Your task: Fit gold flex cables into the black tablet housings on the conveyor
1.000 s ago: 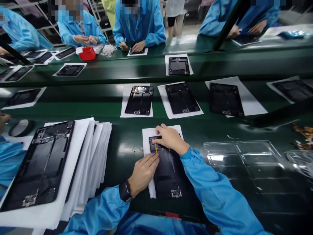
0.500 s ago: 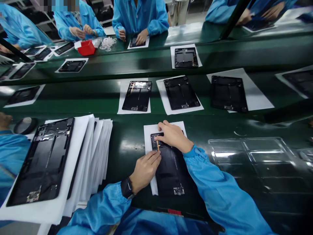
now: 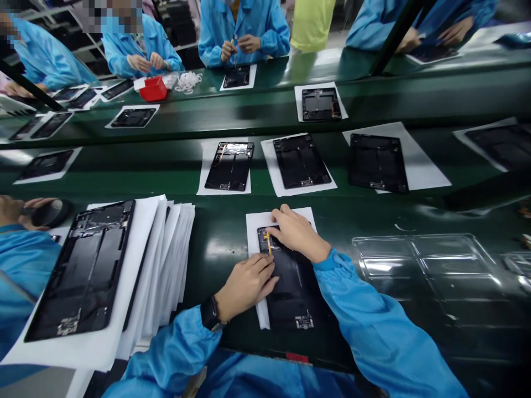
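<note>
Our orange strip (image 3: 269, 244) ran twelve-to-six, right hand (image 3: 297, 232) at twelve, left hand (image 3: 244, 283) at six. Left thumb spread; right grip, we couldn't tell

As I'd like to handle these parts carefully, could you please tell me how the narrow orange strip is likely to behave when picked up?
The orange strip looks slender and ribbon-like, so it is probably floppy. It seems light, being far smaller than the dark panel beneath it. Its narrowness suggests it may crease.
</note>
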Demonstrator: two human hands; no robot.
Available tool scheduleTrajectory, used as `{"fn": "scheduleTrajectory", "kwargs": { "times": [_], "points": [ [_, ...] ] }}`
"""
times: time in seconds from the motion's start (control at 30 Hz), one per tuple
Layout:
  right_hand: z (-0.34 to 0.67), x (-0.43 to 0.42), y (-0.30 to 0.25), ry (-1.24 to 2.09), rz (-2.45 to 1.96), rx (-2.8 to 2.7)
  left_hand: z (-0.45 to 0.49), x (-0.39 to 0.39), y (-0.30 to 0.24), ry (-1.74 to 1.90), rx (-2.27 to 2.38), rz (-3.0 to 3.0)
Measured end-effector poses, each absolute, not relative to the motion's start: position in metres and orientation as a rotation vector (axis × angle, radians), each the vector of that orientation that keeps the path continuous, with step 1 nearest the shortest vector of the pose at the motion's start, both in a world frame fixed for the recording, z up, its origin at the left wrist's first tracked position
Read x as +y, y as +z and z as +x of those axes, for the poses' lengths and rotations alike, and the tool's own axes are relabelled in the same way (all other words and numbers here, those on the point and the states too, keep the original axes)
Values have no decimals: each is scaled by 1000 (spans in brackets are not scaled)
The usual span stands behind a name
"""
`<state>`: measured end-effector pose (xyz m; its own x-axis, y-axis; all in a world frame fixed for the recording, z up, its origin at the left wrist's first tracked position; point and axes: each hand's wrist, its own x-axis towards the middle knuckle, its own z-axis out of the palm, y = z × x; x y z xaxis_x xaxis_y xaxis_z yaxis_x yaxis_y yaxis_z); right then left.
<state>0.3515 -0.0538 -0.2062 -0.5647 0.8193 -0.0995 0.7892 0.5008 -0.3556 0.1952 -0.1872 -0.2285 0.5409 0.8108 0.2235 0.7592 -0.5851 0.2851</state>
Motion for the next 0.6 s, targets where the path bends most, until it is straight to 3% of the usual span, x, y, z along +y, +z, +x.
{"fn": "scheduleTrajectory", "kwargs": {
  "times": [0.2,0.33,0.6],
  "points": [
    [386,-89,-187,958,-1224,-2565,186,-183,-216,307,1249,2610],
    [401,-124,-177,920,-1378,-2504,184,-186,-219,273,1207,2640],
    [401,-176,-177,824,-1454,-2259,175,-179,-235,571,1047,2759]
  ]
}}
